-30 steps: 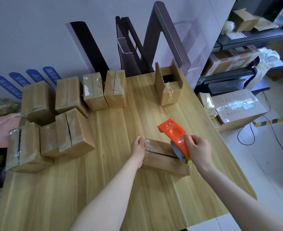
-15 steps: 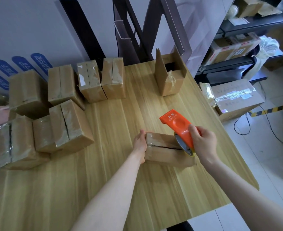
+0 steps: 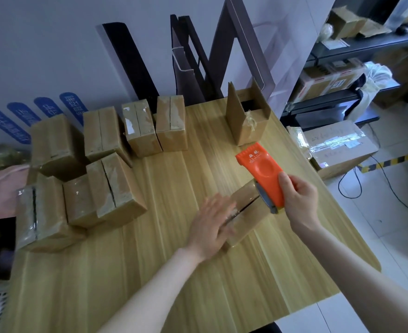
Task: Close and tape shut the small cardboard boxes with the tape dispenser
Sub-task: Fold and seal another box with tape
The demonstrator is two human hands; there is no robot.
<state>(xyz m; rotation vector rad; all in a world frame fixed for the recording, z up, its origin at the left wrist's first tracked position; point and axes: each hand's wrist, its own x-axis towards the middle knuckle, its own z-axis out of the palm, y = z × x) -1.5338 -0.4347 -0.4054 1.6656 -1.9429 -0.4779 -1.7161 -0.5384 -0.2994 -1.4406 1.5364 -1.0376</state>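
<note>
A small cardboard box (image 3: 248,212) lies on the wooden table (image 3: 174,272), turned diagonally, its top seam showing. My left hand (image 3: 211,224) lies flat on the box's near-left end, fingers straight and blurred. My right hand (image 3: 299,200) grips the orange tape dispenser (image 3: 263,171), whose roll end sits at the box's far-right corner. An open box (image 3: 246,118) with upright flaps stands at the table's back right.
Several taped boxes (image 3: 107,169) are grouped on the table's left and back. Dark boards (image 3: 198,63) lean on the wall behind. Right of the table edge are shelves (image 3: 342,92), a large carton (image 3: 337,147) on the floor and cables.
The box has been rotated from lying crosswise to diagonal. My left hand moved from its left end onto its top, now flat. The dispenser stayed at the box's right end.
</note>
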